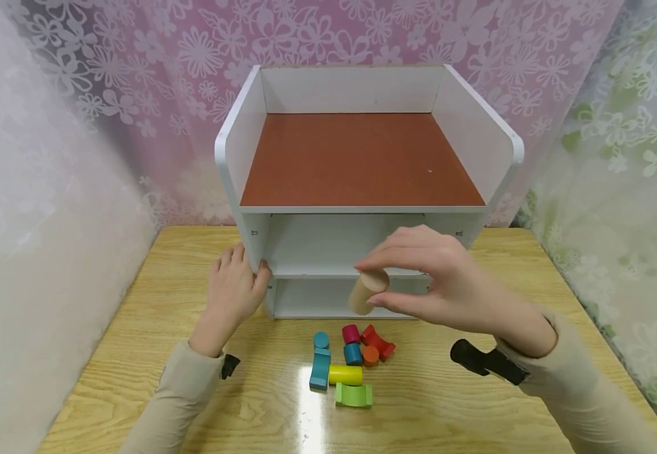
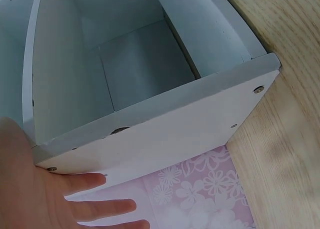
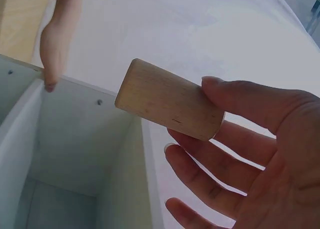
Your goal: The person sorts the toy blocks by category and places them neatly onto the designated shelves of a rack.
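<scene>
Fingers of the right hand (image 1: 456, 277) grasp a plain wooden cylinder (image 1: 367, 295) near one end, thumb on one side and fingertips on the other; the right wrist view shows the lower fingers loosely bent and spread beneath it. The cylinder is tilted and held in the air before the open compartments of a white cabinet (image 1: 362, 209). At the cabinet's left side, the left hand (image 1: 234, 287) holds the upright panel (image 1: 253, 251), its thumb over the front edge and its other fingers stretched along the outer face. A reddish-brown top (image 1: 357, 157) covers the cabinet, walled on three sides. In front of it, small coloured blocks sit close together on the wood-grain table (image 1: 447, 403): a teal cylinder (image 1: 321, 340) at the end of a teal curved block (image 1: 319, 369), a yellow cylinder (image 1: 346, 375) lying on its side, and a green curved block (image 1: 354, 395) nearest the person. Just right of the teal pair are a magenta cylinder (image 1: 350, 333), a blue cylinder (image 1: 353, 354), an orange cylinder (image 1: 371, 355) and a red curved block (image 1: 379, 343). Behind the cabinet hangs pink floral cloth (image 1: 203, 50).
</scene>
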`<move>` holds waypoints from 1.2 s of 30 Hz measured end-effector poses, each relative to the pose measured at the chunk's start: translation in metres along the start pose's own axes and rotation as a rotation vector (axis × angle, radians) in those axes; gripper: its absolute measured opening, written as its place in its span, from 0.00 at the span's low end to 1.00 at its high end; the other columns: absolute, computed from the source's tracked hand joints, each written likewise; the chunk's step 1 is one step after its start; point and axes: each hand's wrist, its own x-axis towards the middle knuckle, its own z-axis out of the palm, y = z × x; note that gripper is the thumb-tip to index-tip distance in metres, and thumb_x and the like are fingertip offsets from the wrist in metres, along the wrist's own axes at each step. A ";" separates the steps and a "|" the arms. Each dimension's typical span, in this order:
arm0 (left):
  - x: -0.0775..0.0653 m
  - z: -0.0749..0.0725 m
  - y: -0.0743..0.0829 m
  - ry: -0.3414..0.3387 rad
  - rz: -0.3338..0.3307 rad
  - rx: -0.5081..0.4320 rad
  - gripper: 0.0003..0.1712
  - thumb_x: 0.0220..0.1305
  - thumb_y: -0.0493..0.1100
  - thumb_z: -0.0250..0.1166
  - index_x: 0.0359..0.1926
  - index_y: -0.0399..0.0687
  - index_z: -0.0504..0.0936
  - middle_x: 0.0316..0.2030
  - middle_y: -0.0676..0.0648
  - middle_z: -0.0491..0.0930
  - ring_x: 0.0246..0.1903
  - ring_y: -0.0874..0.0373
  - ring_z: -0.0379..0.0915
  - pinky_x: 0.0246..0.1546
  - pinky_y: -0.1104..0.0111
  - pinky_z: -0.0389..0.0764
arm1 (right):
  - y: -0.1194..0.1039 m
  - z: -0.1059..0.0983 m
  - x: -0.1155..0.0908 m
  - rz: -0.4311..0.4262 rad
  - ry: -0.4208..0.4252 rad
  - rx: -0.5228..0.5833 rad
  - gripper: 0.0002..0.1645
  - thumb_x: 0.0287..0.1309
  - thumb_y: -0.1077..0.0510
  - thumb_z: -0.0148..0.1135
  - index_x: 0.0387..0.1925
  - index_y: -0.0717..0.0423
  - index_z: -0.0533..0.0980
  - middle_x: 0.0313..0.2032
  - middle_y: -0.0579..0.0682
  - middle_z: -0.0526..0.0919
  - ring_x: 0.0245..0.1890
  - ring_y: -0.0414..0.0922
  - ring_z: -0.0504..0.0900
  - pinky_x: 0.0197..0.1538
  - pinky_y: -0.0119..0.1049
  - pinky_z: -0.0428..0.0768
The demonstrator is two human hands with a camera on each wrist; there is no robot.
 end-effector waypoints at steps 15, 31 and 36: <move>-0.009 0.003 0.002 -0.002 -0.012 -0.019 0.34 0.73 0.53 0.40 0.71 0.37 0.63 0.62 0.36 0.69 0.61 0.35 0.63 0.59 0.42 0.62 | 0.004 -0.019 0.043 0.063 0.026 -0.060 0.23 0.45 0.70 0.75 0.47 0.59 0.84 0.41 0.44 0.86 0.40 0.38 0.78 0.42 0.32 0.72; -0.005 0.000 0.002 0.008 -0.009 -0.017 0.33 0.73 0.54 0.41 0.71 0.38 0.63 0.62 0.37 0.70 0.60 0.35 0.64 0.58 0.42 0.63 | 0.042 -0.022 0.092 0.092 0.134 -0.207 0.17 0.52 0.64 0.74 0.45 0.63 0.84 0.38 0.49 0.86 0.39 0.40 0.78 0.46 0.38 0.74; -0.003 0.000 0.002 0.008 -0.006 -0.016 0.33 0.73 0.54 0.40 0.70 0.37 0.63 0.60 0.37 0.70 0.59 0.35 0.64 0.57 0.43 0.63 | 0.053 -0.020 0.104 0.149 0.127 -0.187 0.14 0.54 0.63 0.72 0.44 0.61 0.85 0.35 0.48 0.85 0.37 0.40 0.78 0.47 0.37 0.73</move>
